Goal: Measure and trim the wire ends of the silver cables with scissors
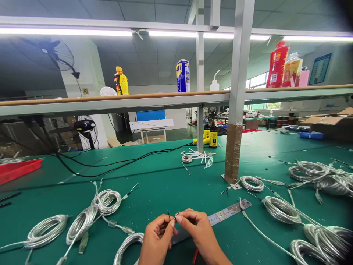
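Both hands met low in the middle of the view, over the green table [165,176]. The left hand [156,235] rose from the bottom edge with its fingers curled inward, and its thumb and forefinger were pinched on the wire ends [173,216]. The right hand [199,230] came in from the lower right, knuckles up, and its fingertips [179,219] were closed on the same wire ends, touching the left hand's. The thin tips stuck up just above the fingers, between the two hands. A metal ruler [230,211] lay flat just beside the right hand, partly under it. A silver cable coil [127,246] rested near the left wrist, and more coils [107,200] lay farther left.
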`<state>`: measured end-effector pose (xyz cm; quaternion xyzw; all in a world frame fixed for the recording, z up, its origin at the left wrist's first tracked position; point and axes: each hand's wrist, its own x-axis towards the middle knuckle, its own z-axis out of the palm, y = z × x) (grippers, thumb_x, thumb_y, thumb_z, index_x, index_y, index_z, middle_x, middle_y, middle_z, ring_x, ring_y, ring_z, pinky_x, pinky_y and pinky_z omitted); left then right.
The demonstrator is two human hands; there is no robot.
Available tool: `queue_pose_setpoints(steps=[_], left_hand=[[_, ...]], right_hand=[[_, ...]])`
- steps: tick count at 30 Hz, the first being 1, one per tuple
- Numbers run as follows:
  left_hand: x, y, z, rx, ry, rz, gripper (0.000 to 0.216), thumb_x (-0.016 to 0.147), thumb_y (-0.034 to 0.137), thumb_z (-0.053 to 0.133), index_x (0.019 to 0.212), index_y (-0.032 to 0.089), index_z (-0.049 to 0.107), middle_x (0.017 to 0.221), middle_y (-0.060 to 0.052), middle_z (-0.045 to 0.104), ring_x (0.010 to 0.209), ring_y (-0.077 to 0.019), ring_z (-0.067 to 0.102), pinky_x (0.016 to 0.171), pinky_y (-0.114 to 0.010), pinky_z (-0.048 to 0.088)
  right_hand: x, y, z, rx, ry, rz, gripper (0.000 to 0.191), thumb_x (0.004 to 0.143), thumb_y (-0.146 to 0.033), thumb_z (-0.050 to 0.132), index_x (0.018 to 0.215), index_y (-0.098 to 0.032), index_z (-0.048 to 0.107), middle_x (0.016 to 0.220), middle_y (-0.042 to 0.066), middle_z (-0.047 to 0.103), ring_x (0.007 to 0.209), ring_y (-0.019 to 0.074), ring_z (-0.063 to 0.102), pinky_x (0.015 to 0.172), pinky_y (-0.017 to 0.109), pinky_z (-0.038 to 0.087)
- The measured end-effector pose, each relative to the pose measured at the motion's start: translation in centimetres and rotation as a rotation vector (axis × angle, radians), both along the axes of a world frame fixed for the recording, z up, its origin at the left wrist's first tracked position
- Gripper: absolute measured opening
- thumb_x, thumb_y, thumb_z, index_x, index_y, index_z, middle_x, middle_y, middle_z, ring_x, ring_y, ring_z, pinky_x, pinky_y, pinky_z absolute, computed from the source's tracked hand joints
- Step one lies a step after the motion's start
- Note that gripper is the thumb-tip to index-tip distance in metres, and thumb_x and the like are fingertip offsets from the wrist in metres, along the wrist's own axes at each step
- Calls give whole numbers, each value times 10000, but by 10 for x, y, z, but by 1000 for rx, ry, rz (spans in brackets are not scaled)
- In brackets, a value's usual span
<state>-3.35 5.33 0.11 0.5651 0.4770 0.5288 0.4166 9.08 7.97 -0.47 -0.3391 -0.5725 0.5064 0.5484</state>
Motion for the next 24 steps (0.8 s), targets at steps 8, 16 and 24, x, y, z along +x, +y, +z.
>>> queue_pose_setpoints(steps=[8,16,24], left_hand=[[9,-5,-1,102,41,140,278,666,411,587,611,143,634,507,4,533,437,-106,403,399,-180,299],[6,-1,-2,-27,-71,7,321,640,460,607,585,145,586,475,34,472,409,-84,364,404,-173,303],[8,-1,-6,8,-86,-49,311,638,435,627,595,128,598,494,28,485,450,-89,408,437,-177,308]], right_hand=[[-4,-8,4,49,-116,-163,192,648,-306,590,554,-145,636,581,29,580,554,136,478,514,220,358],[-6,-4,-2,-76,62,-82,154,603,-277,600,540,-137,591,552,6,558,537,120,462,522,212,361],[-10,-7,-1,-119,140,-56,53,569,-181,483,530,-160,513,517,-26,492,490,100,402,481,198,322]])
